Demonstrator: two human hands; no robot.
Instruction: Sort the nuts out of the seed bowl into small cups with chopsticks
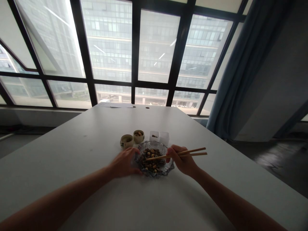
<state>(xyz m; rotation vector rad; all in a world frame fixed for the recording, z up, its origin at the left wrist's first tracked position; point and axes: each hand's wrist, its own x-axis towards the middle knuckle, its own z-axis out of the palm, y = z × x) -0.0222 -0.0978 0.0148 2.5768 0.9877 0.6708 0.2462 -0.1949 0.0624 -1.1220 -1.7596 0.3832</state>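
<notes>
Glass bowl [169, 166] on the worktop [120, 202], near side of two small pots [126, 143] [139, 138]. Left hand [124, 162] clasps its left side, grip part-open; right hand [185, 162] grips chopsticks [198, 150] closely, a tip among seeds [152, 166].

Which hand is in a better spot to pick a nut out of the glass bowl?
Probably the right hand. It holds the chopsticks, and they reach in over the nuts. The left hand has no chopsticks and is at the side of the glass bowl.
</notes>
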